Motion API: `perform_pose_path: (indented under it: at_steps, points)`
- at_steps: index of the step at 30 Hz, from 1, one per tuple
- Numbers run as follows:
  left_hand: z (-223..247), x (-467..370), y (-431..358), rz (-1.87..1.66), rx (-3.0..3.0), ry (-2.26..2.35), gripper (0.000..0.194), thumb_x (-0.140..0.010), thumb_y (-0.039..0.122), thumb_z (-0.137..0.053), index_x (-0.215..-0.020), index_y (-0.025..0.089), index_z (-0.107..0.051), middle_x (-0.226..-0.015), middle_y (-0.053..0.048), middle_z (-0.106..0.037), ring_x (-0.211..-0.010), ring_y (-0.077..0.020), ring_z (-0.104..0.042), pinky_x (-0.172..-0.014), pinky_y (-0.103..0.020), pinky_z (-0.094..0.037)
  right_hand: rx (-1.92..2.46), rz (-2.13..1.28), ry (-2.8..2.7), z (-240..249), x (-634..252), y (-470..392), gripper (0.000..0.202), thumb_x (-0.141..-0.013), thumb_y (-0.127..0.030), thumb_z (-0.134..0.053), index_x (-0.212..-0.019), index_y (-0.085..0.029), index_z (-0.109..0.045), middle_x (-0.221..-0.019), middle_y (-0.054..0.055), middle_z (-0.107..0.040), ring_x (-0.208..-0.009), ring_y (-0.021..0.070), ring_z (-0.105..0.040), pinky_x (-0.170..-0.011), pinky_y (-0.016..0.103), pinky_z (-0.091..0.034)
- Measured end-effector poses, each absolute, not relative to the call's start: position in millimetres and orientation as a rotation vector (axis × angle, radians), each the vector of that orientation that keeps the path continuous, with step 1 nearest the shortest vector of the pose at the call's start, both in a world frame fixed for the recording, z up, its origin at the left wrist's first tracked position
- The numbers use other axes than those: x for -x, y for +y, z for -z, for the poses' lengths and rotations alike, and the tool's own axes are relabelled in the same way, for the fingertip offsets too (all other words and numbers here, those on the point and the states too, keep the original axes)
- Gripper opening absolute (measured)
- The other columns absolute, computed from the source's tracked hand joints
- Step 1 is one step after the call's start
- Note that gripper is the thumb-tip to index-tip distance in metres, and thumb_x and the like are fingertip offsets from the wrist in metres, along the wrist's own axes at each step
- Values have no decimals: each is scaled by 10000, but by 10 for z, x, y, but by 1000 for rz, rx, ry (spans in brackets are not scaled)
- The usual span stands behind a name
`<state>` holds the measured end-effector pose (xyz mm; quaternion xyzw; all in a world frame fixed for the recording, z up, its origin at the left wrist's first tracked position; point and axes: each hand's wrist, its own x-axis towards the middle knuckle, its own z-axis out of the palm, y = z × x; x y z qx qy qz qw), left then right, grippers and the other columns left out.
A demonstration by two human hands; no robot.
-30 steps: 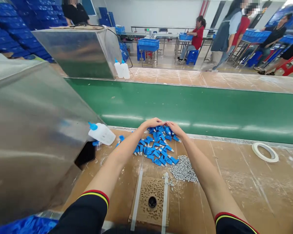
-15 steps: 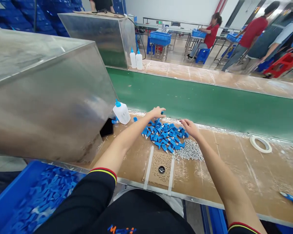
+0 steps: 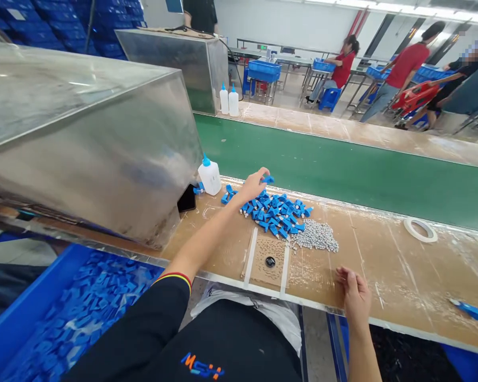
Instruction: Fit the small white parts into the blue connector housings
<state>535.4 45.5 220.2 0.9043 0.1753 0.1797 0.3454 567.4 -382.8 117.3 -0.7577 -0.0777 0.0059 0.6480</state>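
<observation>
My left hand reaches over the far side of a pile of small blue plastic parts, many with pale tips. Its fingers are closed on a blue plastic part by the green belt's near edge. My right hand is near the front of the bench, fingers curled in and thumb against them; whatever they may hold is hidden. Beside the blue pile lies a heap of small grey pieces. In front, a small round black piece sits on a cardboard pad held by white tape strips.
A white squeeze bottle and a dark phone-like slab stand by the metal housing. A tape roll and a blue cutter lie right. The green belt runs behind. A blue bin of blue parts is lower left.
My right hand has moved from beside the pile toward me, to the bench's front edge. My left hand remains at the pile's far side, still with a blue part. The view has shifted slightly.
</observation>
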Motion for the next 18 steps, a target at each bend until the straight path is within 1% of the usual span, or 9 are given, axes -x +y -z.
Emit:
perform_pose_path:
  at_steps: [2,5,9,12,15,18]
  points:
    - [-2191,-4975,330,-556,-2189,379,426,-843,74,-587,-1239,219,-521,-952,-15,-653,-717,-123,-613,-735,-277,-513,1703,21,-112,-1056,-5542,-3933,553,-756,-727,-677,-829,-179,-703,-760,59,-736,-665,187,-670,-663,343,-554]
    - [-2123,-4460,107,-679,-1878,306,426,-776,113,-673,-1167,217,-539,-905,4,-634,-759,-117,-606,-704,-232,-476,1764,1,-120,-1039,-5427,-3883,569,-767,-734,-659,-846,-172,-703,-786,72,-738,-689,192,-675,-667,340,-551]
    - [-1961,-4038,-242,-703,-1543,318,357,-770,230,-741,-1086,203,-576,-849,17,-616,-784,-113,-615,-689,-209,-484,1918,-106,-389,-1147,-5375,-3570,559,-805,-734,-592,-873,-187,-693,-826,92,-746,-755,230,-691,-713,382,-563]
    - [-1789,-3892,-522,-664,-1350,362,364,-782,324,-763,-1079,199,-593,-838,23,-603,-750,-107,-640,-636,-197,-501,2038,-147,-658,-1224,-5395,-3298,460,-851,-641,-566,-913,-200,-676,-865,98,-739,-768,238,-677,-733,399,-553]
    - [-1588,-3798,-767,-538,-1179,402,463,-802,451,-756,-1159,206,-591,-924,2,-624,-675,-106,-668,-544,-205,-517,2118,-134,-852,-1281,-5450,-3085,338,-893,-527,-522,-882,-213,-646,-827,92,-701,-717,230,-634,-702,387,-527]
    - [-1378,-3711,-933,-441,-1067,464,575,-742,535,-803,-1163,188,-618,-1001,-32,-656,-649,-115,-688,-482,-201,-515,2153,-153,-982,-1311,-5506,-2956,246,-915,-425,-491,-828,-227,-608,-812,84,-669,-705,222,-601,-689,365,-501]
